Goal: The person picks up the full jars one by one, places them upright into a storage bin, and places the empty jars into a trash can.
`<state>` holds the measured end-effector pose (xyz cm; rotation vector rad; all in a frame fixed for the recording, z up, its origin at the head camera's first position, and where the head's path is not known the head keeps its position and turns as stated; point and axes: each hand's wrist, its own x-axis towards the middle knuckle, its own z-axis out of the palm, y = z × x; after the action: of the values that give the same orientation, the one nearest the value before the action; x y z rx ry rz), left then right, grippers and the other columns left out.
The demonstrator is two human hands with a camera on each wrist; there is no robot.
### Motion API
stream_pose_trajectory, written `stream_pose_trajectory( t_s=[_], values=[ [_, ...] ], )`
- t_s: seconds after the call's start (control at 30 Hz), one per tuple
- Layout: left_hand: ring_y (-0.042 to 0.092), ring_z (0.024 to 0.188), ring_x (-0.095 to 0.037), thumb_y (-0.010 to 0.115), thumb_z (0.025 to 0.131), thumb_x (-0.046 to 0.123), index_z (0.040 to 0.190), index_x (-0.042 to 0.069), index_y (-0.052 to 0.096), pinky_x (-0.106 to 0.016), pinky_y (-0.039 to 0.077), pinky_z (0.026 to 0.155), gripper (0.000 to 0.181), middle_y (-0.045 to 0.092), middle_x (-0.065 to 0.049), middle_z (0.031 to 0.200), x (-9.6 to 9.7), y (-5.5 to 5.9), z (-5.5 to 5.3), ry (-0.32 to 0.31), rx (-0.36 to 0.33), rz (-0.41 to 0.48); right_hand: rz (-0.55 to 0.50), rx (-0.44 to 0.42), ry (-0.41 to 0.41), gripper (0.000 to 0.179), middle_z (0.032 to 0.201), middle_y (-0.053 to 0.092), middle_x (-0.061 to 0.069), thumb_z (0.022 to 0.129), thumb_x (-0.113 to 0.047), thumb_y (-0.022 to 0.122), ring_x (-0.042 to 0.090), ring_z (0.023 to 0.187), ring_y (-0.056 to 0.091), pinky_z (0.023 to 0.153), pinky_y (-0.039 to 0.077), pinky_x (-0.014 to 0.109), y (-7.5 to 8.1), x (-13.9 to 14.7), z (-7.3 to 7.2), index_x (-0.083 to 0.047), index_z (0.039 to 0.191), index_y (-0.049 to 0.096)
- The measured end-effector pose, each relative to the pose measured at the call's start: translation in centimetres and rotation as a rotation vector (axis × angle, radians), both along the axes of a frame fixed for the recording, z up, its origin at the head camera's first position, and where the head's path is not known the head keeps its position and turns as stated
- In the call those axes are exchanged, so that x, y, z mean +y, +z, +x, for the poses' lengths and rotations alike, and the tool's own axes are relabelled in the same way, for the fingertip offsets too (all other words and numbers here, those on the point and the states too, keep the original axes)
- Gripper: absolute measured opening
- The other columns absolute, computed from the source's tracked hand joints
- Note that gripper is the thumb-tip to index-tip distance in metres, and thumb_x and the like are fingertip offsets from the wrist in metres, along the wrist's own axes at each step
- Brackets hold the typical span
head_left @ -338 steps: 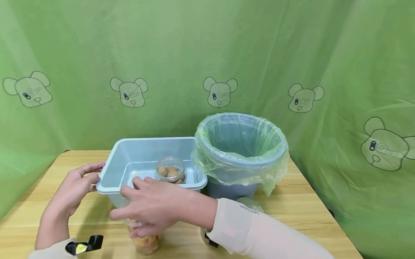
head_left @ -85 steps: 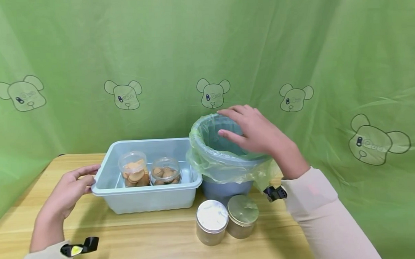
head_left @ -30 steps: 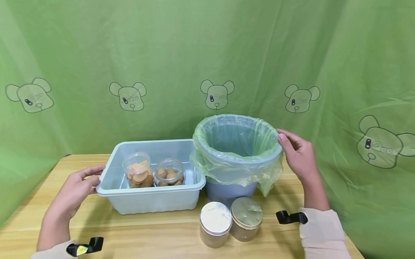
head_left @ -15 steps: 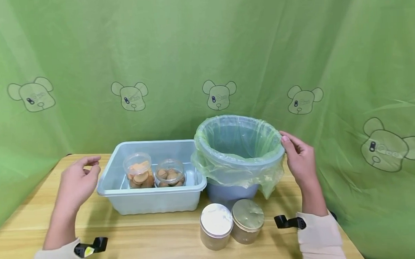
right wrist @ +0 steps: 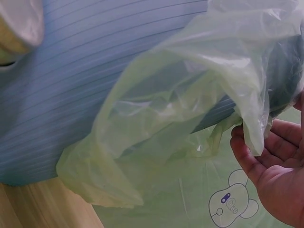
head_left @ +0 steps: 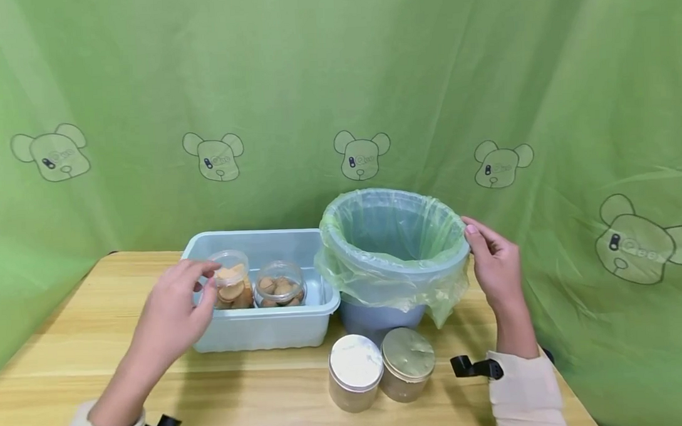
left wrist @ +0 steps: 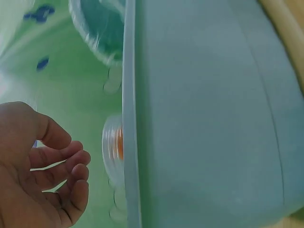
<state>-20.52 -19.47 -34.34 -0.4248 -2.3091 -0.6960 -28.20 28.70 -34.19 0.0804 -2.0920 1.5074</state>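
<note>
Left hand [head_left: 175, 303], left of the blue tray [head_left: 260, 333] half a second ago, now over its left end, centre-left; fingers loosely bent, gripping nothing, near the taller clear jar [head_left: 236, 292], which sits inside as before. Right hand [head_left: 496, 264], right of centre, unchanged: thumb and fingers pinching the green bag [head_left: 372, 287] at the bin's [head_left: 367, 315] rim.

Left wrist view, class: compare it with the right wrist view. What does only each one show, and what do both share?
Only the left wrist view shows the left hand, the light blue tray and a clear jar rising past its rim. Only the right wrist view shows the right hand, the bin's ribbed outer wall and part of a container. Both share the green liner, the wooden table and the green backdrop.
</note>
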Motion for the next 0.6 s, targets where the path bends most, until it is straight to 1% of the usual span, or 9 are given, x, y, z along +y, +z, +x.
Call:
stream_pose_trajectory(
  t_s=[0.07, 0.2, 0.27, 0.33, 0.43, 0.53, 0.6],
  values=[
    [0.062, 0.085, -0.025, 0.062, 0.09, 0.001, 0.111, 0.001, 0.073, -0.043, 0.052, 0.07, 0.024, 0.071, -0.011, 0.103, 1.0, -0.1, 0.1, -0.037, 0.03, -0.05, 0.001, 0.002, -0.002, 0.045, 0.131, 0.067, -0.006, 0.104, -0.037, 0.058, 0.004, 0.109, 0.06, 0.087, 0.048, 0.014, 0.1, 0.0, 0.1, -0.01, 0.139, 0.065],
    [0.061, 0.086, -0.023, 0.064, 0.089, 0.005, 0.109, 0.003, 0.073, -0.041, 0.052, 0.072, 0.022, 0.071, -0.007, 0.101, 2.8, -0.4, 0.0, -0.113, 0.085, -0.156, -0.022, 0.02, 0.005, 0.043, 0.131, 0.068, -0.005, 0.104, -0.034, 0.059, 0.004, 0.11, 0.061, 0.088, 0.048, 0.013, 0.2, 0.0, 0.1, -0.008, 0.138, 0.065],
    [0.06, 0.087, -0.022, 0.063, 0.089, 0.007, 0.108, 0.003, 0.073, -0.039, 0.052, 0.073, 0.022, 0.07, -0.005, 0.1, 3.5, -0.5, -0.1, -0.142, 0.097, -0.208, -0.033, 0.026, 0.006, 0.042, 0.13, 0.068, -0.005, 0.104, -0.032, 0.06, 0.004, 0.11, 0.061, 0.088, 0.048, 0.013, 0.2, 0.0, 0.1, -0.007, 0.137, 0.066],
    [0.059, 0.084, -0.022, 0.062, 0.088, 0.007, 0.109, 0.003, 0.073, -0.038, 0.052, 0.071, 0.024, 0.07, -0.004, 0.099, 4.3, -0.7, -0.1, -0.162, 0.111, -0.255, -0.041, 0.033, 0.006, 0.041, 0.13, 0.069, -0.005, 0.104, -0.032, 0.06, 0.004, 0.11, 0.061, 0.088, 0.048, 0.013, 0.2, 0.1, 0.1, -0.007, 0.136, 0.066],
    [0.058, 0.083, -0.023, 0.061, 0.088, 0.01, 0.112, 0.002, 0.071, -0.037, 0.05, 0.07, 0.028, 0.069, -0.006, 0.101, 5.2, -1.1, 0.1, -0.181, 0.129, -0.339, -0.03, 0.031, -0.007, 0.041, 0.129, 0.069, -0.005, 0.104, -0.032, 0.06, 0.005, 0.108, 0.061, 0.086, 0.048, 0.013, 0.2, 0.0, 0.0, -0.007, 0.136, 0.067],
    [0.058, 0.085, -0.024, 0.062, 0.089, 0.015, 0.117, 0.003, 0.069, -0.038, 0.05, 0.073, 0.032, 0.067, -0.007, 0.103, 6.2, -1.7, 0.5, -0.217, 0.145, -0.414, -0.022, 0.032, -0.012, 0.041, 0.13, 0.069, -0.002, 0.104, -0.033, 0.06, 0.006, 0.107, 0.06, 0.085, 0.048, 0.015, 0.2, -0.2, 0.0, -0.008, 0.136, 0.067],
    [0.058, 0.088, -0.024, 0.062, 0.089, 0.018, 0.121, 0.004, 0.068, -0.038, 0.05, 0.074, 0.034, 0.067, -0.007, 0.106, 6.8, -2.0, 0.7, -0.247, 0.146, -0.445, -0.019, 0.033, -0.012, 0.041, 0.131, 0.068, -0.001, 0.104, -0.033, 0.06, 0.006, 0.109, 0.059, 0.086, 0.047, 0.015, 0.2, -0.3, 0.0, -0.008, 0.136, 0.067]
  ],
)
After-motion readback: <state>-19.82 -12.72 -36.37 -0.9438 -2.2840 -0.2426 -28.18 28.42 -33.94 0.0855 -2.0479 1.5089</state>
